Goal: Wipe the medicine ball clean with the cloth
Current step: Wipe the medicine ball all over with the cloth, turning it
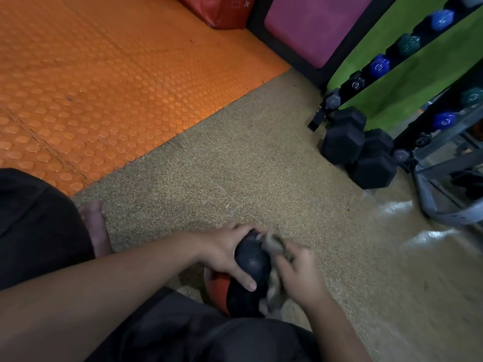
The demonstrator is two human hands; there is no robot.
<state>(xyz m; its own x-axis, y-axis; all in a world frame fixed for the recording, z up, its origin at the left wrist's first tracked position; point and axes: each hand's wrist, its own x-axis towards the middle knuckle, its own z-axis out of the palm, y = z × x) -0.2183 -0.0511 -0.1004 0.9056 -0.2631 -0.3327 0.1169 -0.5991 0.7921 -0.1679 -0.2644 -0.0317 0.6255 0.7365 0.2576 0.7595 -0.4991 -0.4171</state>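
Black-and-red medicine ball (251, 273) low on speckled floor, crumpled grey cloth (274, 259) against it

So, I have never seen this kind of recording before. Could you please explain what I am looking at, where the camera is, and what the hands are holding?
There is no machine here. One camera sits on a person's head and looks down at their own two hands. The left hand steadies a black and red medicine ball low over the speckled tan floor, fingers and thumb around it. The right hand grips a grey cloth, blurred by motion, against the ball. Farther off lie an orange studded mat and black hex dumbbells beside a rack of small weights.
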